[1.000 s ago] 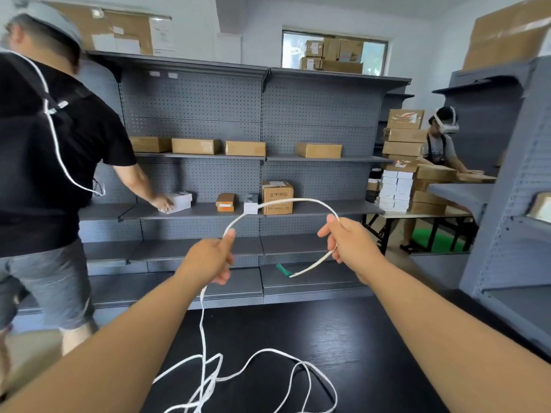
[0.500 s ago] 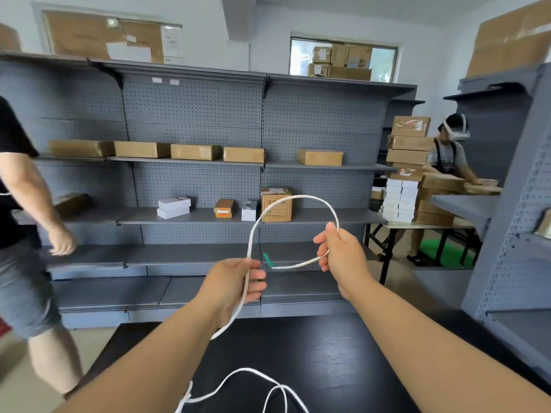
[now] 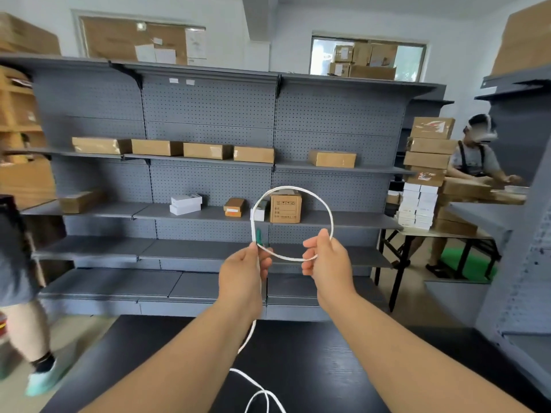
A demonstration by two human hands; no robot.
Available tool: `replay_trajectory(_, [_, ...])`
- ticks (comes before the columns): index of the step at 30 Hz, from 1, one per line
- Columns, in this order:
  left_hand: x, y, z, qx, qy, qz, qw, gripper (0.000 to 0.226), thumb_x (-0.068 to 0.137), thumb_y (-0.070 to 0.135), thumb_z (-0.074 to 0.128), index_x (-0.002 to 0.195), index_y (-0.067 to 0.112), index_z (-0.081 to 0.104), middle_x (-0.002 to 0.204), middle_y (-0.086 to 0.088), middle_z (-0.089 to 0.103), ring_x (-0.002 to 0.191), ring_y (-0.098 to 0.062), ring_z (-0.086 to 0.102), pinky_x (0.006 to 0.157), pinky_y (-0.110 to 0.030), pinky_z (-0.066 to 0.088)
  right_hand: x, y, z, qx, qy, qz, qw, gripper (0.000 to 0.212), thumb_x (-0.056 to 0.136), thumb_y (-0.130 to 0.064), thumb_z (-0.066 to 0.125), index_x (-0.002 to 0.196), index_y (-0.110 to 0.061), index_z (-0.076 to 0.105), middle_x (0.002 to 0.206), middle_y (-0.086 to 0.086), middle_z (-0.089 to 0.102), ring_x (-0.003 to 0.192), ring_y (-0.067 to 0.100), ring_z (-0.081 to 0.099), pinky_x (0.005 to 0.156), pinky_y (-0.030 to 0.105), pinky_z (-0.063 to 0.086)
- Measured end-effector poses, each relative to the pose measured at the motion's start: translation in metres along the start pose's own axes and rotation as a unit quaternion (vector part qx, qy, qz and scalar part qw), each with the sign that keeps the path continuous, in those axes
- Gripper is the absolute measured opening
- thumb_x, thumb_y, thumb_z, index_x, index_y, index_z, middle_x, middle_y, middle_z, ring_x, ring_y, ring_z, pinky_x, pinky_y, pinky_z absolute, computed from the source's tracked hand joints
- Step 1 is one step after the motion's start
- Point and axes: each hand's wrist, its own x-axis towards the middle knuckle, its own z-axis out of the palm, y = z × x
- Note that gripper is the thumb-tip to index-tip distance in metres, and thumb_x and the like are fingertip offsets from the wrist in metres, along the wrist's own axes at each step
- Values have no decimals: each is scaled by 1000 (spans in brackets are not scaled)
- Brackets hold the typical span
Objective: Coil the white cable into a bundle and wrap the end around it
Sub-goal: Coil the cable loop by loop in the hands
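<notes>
White cable (image 3: pixel 301 190) looped between hands, left hand (image 3: pixel 243 275) and right hand (image 3: pixel 326 263) both pinching it

The left hand (image 3: pixel 243 275) and right hand (image 3: pixel 325 260) drew together at the centre of the frame. The thin white cable (image 3: pixel 323 201) between them closed from an open arc into a full ring. Its green tip (image 3: pixel 258 235) moved from lower centre up to the left hand's fingers. The bystander in grey shorts (image 3: pixel 18 278) walked off to the left edge. Less loose cable showed on the black surface (image 3: pixel 313 353).
</notes>
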Motion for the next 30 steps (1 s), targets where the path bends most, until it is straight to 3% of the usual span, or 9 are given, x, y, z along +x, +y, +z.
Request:
replay_trajectory(6, [-9,-2,11,-14,17,15,1000,20,98,24,44,86,22,61,79,5,68,71,-4,58,63,-21,40,-5,8,-7,17,-21,23,999,42,100,-32,31,75,-9,56,63,6,52,51,17,48,51,28,43])
replay_trajectory(14, [-23,-11,21,-10,29,63,998,26,98,23,41,95,13,65,84,8,69,77,-5,55,68,-23,40,-8,14,-14,53,-7,71,996,42,100,-33,32,76,-9,57,68,6,54,57,17,53,56,30,48])
replay_trajectory(19, [-17,-10,16,43,28,101,994,26,96,24,48,78,22,65,79,7,65,66,-7,45,61,-23,38,-11,14,-8,67,-25,88,994,41,100,-32,32,77,-8,57,69,7,54,59,17,52,55,29,48])
replay_trajectory(24, [3,6,11,57,19,122,991,23,96,20,50,77,23,62,76,4,66,78,-13,60,80,-30,46,-12,6,2,83,-90,142,982,32,99,-32,39,88,-11,61,82,5,60,65,16,54,60,27,49])
replay_trajectory(27, [18,22,6,112,-3,167,979,20,96,19,49,83,19,63,75,4,65,71,-12,61,82,-34,49,-7,2,7,40,-126,150,980,29,94,-43,44,97,-17,57,96,3,60,77,16,56,70,29,51])
replay_trajectory(30, [33,41,-3,206,-40,217,953,17,96,17,49,97,14,66,77,4,65,69,-7,61,77,-28,50,5,-4,7,-16,-84,108,990,62,88,-52,50,135,-14,36,113,0,53,104,19,54,97,39,45])
